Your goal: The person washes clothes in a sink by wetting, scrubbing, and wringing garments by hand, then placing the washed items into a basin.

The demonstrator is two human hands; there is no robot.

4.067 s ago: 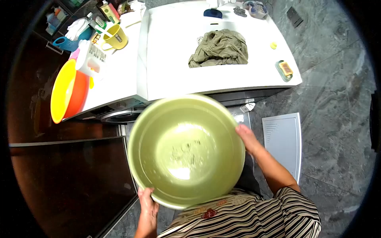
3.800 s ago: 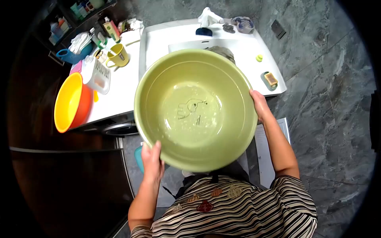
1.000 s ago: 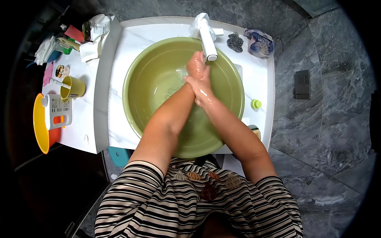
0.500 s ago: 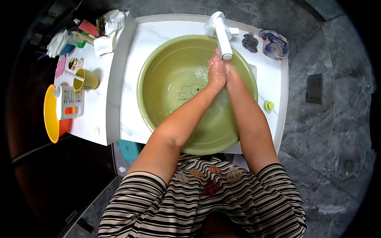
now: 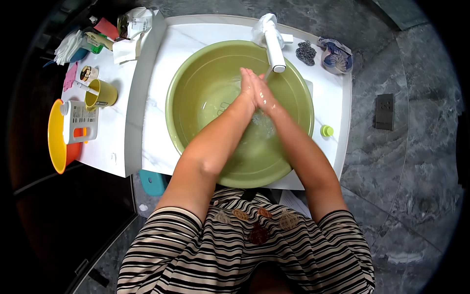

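My left hand [image 5: 247,88] and my right hand [image 5: 262,94] are pressed palm to palm over the big green basin [image 5: 172,105]. Their fingers are stretched out and point away from me. Neither holds anything. Just beyond and to the right of them is the white faucet [image 5: 274,49], with a thin stream of water coming down onto my right hand. Wet glints show on that hand and wrist. Shallow water [image 5: 208,105] covers the basin's bottom, rippled beneath my wrists.
Right of the basin are a green cap [image 5: 327,131], a dark scouring pad [image 5: 306,53] and a patterned pouch [image 5: 336,56]. The left ledge bears a yellow cup [image 5: 105,93], a white jug [image 5: 81,122] and an orange bowl [image 5: 58,139]. A teal stool [image 5: 152,183] stands below.
Both hands have moved left and slightly toward me, from beneath the spout to beside the stream. My right hand now shows more on top, still against the left one.
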